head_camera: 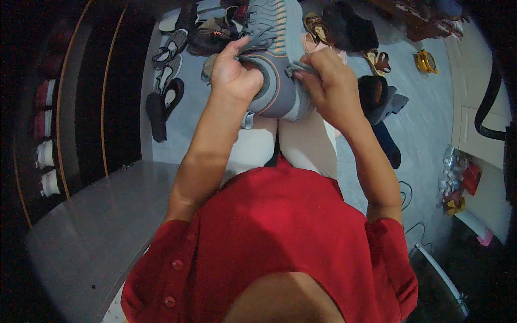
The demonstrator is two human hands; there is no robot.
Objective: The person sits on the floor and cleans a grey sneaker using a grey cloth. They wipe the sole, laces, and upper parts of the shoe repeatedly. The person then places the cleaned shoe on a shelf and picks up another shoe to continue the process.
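A grey sports shoe (286, 87) with thin orange trim and dark laces is held above my lap, its toe pointing away from me. The fingers of my left hand (236, 78) reach into the ankle opening and are hidden there, while the thumb stays outside near the laces. On the shoe's right side, my right hand (334, 82) pinches a bunched grey cloth (301, 68) against the upper. Below the heel, a small pale loop (247, 121) hangs down.
Dark slip-on shoes (155, 115) and patterned shoes (171, 54) lie on the floor at left. Sandals (379, 62), dark footwear (371, 97) and a yellow item (425, 62) lie at right. A grey ledge (93, 242) borders my left side; cables (408, 196) lie at right.
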